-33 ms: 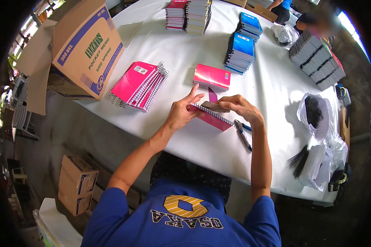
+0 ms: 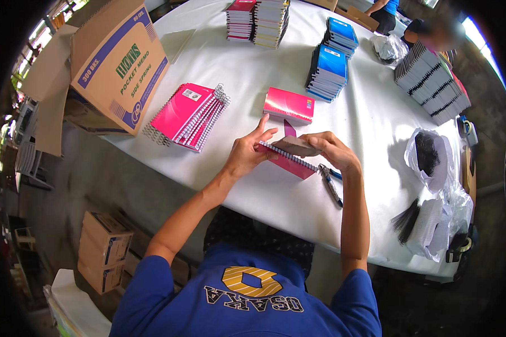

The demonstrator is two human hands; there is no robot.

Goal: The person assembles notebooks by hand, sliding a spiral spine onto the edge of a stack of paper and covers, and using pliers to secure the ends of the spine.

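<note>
Between my hands is a small spiral notebook (image 2: 291, 165), its pink cover facing me and a row of wire loops along its upper edge. My left hand (image 2: 246, 153) grips its left end, fingers partly hidden behind it. The fingers of my right hand (image 2: 334, 150) pinch a brown board (image 2: 297, 146) folded up behind the loops. A narrow magenta strip (image 2: 289, 129) shows just beyond. Beside my right wrist, pliers with blue handles (image 2: 331, 186) lie on the white table. Farther off lies a pink notebook block (image 2: 289, 104); to the left sits a pile of pink spiral notebooks (image 2: 187, 115).
A large open carton (image 2: 121, 70) stands at the left table edge. Stacks of blue notebooks (image 2: 329, 64), pink notebooks (image 2: 240, 22) and white-edged notebooks (image 2: 430, 81) stand farther back. Plastic bags with black wire spirals (image 2: 430, 154) lie at right. Another person (image 2: 385, 14) is at the far side.
My right hand has shifted slightly and the brown board is tilted, so more of its face shows. My left hand and the notebook cover stay nearly in place.
</note>
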